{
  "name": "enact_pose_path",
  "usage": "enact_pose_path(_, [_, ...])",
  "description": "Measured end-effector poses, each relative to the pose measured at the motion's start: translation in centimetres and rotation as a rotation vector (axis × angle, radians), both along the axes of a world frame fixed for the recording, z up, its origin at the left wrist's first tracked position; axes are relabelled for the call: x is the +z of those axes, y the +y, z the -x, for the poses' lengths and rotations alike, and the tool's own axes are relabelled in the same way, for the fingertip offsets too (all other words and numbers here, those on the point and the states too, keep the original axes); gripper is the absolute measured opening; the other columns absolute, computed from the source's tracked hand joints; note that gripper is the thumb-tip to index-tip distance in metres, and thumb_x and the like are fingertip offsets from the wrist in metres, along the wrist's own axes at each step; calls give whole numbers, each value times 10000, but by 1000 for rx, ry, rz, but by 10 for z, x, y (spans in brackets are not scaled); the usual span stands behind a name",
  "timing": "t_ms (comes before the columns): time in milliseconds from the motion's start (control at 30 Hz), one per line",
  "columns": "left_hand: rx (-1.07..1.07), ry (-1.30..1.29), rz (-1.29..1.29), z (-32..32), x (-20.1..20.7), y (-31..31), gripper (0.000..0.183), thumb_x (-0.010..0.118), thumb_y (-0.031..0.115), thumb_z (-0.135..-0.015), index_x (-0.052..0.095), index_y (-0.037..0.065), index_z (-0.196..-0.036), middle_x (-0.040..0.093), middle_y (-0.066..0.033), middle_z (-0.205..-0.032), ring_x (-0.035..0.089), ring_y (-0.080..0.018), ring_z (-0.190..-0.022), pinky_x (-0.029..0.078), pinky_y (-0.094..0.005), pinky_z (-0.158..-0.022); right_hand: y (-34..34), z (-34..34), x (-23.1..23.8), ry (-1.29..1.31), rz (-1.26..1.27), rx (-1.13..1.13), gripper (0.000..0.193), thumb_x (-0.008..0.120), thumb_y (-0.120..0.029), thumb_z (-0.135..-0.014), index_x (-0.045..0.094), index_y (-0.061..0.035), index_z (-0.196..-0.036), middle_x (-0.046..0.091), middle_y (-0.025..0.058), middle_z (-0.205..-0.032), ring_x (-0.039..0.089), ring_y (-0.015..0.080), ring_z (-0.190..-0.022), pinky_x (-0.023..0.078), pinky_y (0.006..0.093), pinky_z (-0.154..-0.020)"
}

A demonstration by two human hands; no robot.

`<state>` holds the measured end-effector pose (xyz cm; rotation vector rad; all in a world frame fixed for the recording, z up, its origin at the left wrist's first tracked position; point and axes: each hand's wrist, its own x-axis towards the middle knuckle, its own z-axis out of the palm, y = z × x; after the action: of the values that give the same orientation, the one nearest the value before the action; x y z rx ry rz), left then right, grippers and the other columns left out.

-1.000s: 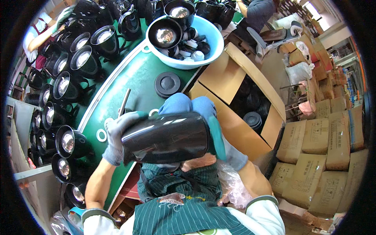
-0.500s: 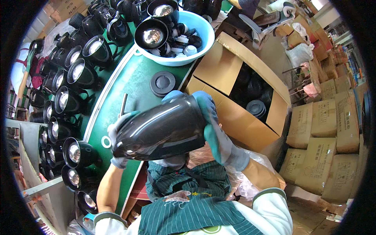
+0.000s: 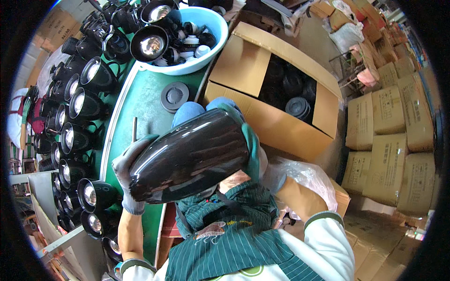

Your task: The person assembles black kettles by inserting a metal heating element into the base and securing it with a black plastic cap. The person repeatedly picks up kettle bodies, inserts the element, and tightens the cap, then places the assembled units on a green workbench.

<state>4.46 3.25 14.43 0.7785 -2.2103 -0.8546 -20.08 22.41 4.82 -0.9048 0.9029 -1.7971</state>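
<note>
A glossy black jug body (image 3: 190, 157) lies tilted across both hands in front of my chest, its wide end up to the right. My gloved left hand (image 3: 126, 169) is wrapped round its narrower lower-left end. Around the wide end my gloved right hand (image 3: 254, 152) is closed, with blue fingertips showing over the far rim. Whatever the body has inside is hidden. Just beyond it, a round dark lid (image 3: 174, 97) lies on the green worktop (image 3: 154, 93). A thin metal rod (image 3: 134, 129) stands beside my left hand.
Several black jugs (image 3: 84, 104) with shiny linings line the left side. A light-blue basin (image 3: 220, 35) holds black and white stoppers. An open carton (image 3: 239, 70) of black parts stands at the right, near clear plastic wrap (image 3: 307, 178) and stacked cartons (image 3: 382, 173).
The view has shifted, so the basin and carton sit farther left. The jug body has turned slightly, and my right hand has moved more behind its wide end. Both hands still hold it.
</note>
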Motion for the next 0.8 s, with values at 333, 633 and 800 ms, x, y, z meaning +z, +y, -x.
enact_pose_path(333, [-423,-40,-29,48,61,29,773,841,258,-756,549,-26,-1413,661,-230,-1274,666,-345,-1175,494,-406,-1035,9,19,-8,-100,90,38,646,642,-311,-997,386,-63,-1536,478,181,-1526,502,294,-1389,444,464,-1149])
enact_pose_path(633, [-584,82,-184,47,64,51,933,795,408,-783,449,-76,-1502,525,-268,-1493,492,-400,-1418,295,-485,-1215,16,42,-2,-12,-235,166,707,478,-537,-992,426,-77,-1527,508,183,-1511,522,328,-1369,457,511,-1136])
enact_pose_path(800, [-596,149,-195,36,40,52,899,825,324,-788,448,-58,-1509,498,-264,-1518,499,-398,-1411,334,-474,-1194,18,63,-17,-409,-300,112,788,387,-662,-990,448,-85,-1523,525,184,-1502,534,347,-1358,465,538,-1128])
